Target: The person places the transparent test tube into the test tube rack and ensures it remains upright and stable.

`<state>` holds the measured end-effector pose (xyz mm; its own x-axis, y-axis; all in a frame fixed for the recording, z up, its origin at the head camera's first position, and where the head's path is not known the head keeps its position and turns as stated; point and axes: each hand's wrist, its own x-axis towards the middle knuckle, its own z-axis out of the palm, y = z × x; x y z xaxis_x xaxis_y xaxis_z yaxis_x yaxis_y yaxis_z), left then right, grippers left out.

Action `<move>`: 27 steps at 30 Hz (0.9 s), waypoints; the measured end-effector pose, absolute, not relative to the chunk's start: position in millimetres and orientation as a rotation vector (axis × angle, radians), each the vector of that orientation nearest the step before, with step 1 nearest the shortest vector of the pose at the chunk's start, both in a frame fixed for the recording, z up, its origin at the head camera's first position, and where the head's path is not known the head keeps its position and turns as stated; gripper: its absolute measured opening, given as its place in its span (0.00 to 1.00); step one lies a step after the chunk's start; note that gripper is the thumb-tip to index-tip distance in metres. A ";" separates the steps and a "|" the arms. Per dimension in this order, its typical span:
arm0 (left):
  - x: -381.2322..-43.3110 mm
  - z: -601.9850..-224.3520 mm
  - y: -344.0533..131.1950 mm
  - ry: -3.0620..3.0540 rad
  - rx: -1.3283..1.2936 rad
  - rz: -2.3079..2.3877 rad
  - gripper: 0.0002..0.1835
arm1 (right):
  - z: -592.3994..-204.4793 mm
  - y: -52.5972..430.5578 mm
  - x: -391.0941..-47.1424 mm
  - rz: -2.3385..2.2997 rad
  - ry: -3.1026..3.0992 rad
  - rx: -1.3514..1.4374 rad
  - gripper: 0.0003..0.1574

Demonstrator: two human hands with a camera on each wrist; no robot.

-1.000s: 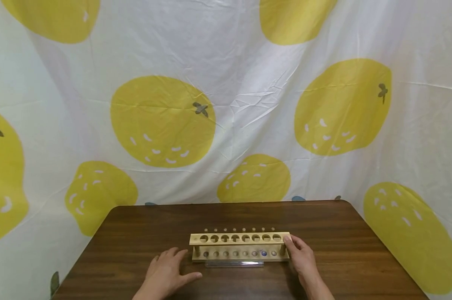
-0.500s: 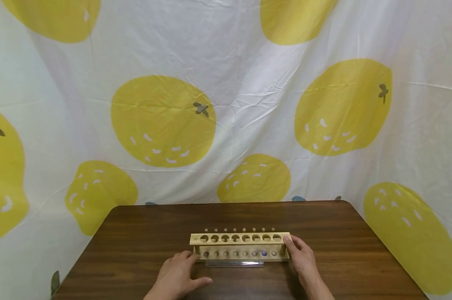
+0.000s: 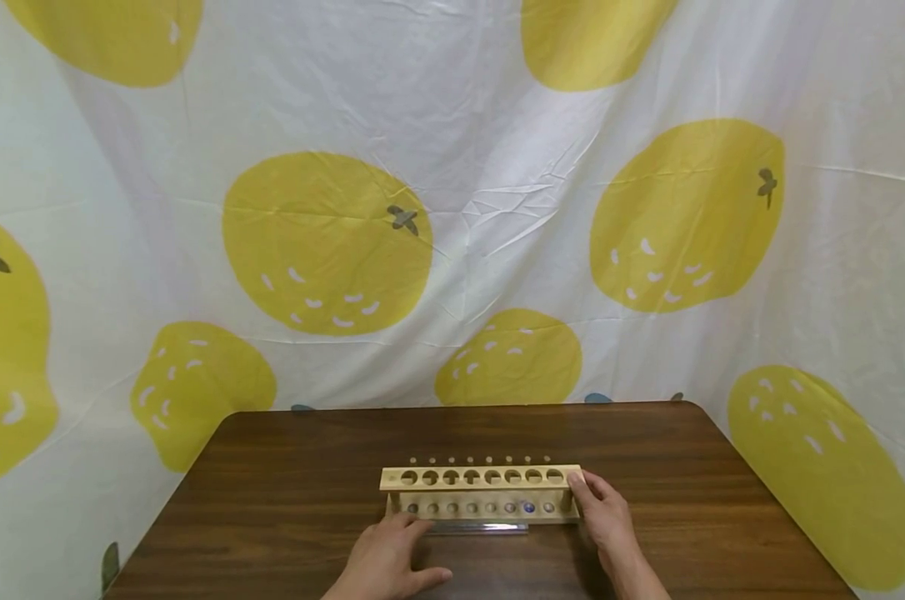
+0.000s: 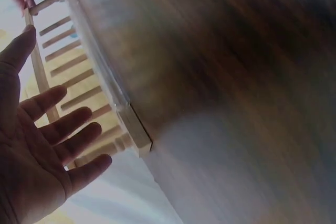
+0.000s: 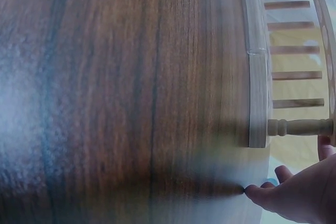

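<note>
A pale wooden test tube rack (image 3: 482,481) stands on the brown table, with a row of round holes in its top board and a row of short pegs behind. A clear test tube (image 3: 490,528) lies along its front edge. My left hand (image 3: 385,557) hovers by the tube's left end, fingers spread and overlapping that end in the head view. The left wrist view shows the palm (image 4: 31,166) with nothing in it. My right hand (image 3: 606,515) holds the right end of the rack, thumb on the top board and fingers behind the end.
The wood-grain table (image 3: 287,467) has rounded far corners. Behind it hangs a white cloth (image 3: 482,275) printed with yellow lemons. One base hollow of the rack shows a blue spot (image 3: 529,507).
My left hand has moved rightward along the table to the left end of the test tube, covering part of it. My right hand and the rack have stayed still.
</note>
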<state>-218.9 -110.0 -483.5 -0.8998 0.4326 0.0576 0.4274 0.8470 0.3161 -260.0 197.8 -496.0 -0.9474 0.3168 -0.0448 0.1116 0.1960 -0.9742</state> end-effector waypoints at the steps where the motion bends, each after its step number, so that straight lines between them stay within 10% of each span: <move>1: -219.4 -484.1 -108.7 3.006 0.715 0.520 0.38 | -496.0 197.8 -260.2 1.845 -2.296 -0.414 0.36; 27: -245.7 -494.9 -81.5 3.015 0.916 0.557 0.30 | -493.3 198.3 -258.6 1.808 -2.328 -0.388 0.38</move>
